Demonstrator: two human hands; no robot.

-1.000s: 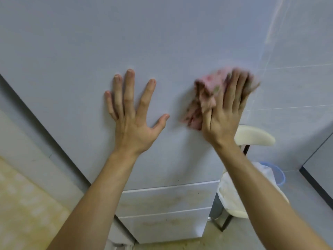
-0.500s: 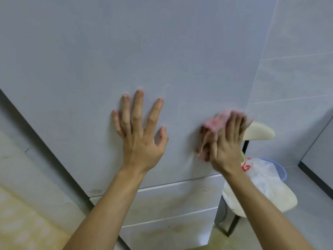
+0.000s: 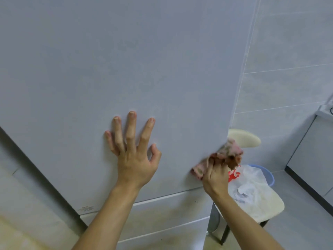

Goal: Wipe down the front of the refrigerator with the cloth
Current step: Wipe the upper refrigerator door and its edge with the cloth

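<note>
The refrigerator's pale grey door (image 3: 126,69) fills most of the view, with two stained drawer fronts (image 3: 162,217) below it. My left hand (image 3: 133,150) rests flat on the door with fingers spread. My right hand (image 3: 216,174) grips a bunched pink patterned cloth (image 3: 228,150) at the door's lower right edge. The cloth wraps partly past that edge, and part of it is hidden under my fingers.
A cream chair (image 3: 252,210) stands right of the refrigerator with a white plastic bag (image 3: 248,183) on its seat. A blue bin (image 3: 268,174) sits behind it. Tiled wall (image 3: 288,51) lies beyond, and a dark-edged cabinet (image 3: 313,163) is at far right.
My right hand has carried the cloth down and to the right, from the middle of the door to its lower right edge. My left hand stays flat on the door.
</note>
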